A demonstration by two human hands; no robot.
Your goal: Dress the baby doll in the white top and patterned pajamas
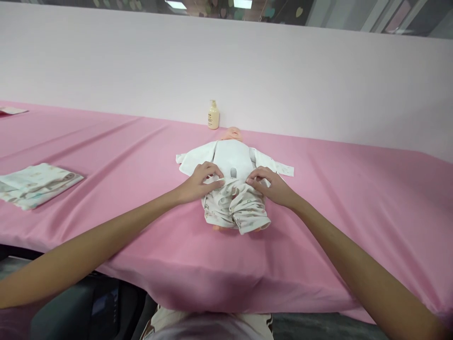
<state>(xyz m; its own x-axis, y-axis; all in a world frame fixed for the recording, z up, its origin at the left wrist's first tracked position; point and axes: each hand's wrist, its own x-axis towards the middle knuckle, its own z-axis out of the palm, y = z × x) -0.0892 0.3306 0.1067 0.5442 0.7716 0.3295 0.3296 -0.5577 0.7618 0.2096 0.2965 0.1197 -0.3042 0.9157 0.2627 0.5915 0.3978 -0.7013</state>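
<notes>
A baby doll (233, 133) lies on its back, its head toward the wall. A white printed top (198, 156) is spread open around its white torso (233, 153), with the sleeves out to both sides. Printed baby pants (235, 203) cover the doll's legs, bunched in folds, and its feet peek out below the hems. My left hand (203, 182) pinches the waistband at the left side. On the other side, my right hand (271, 185) grips the waistband between thumb and fingers. A grey oval mark (233, 172) shows on the belly between my hands.
A pink cloth (148, 226) covers the table, which meets a white wall (226, 71) behind. A cream pump bottle (213, 115) stands near the wall. Folded printed cloth (38, 184) lies at left, and another flat item (12, 111) sits at the far left.
</notes>
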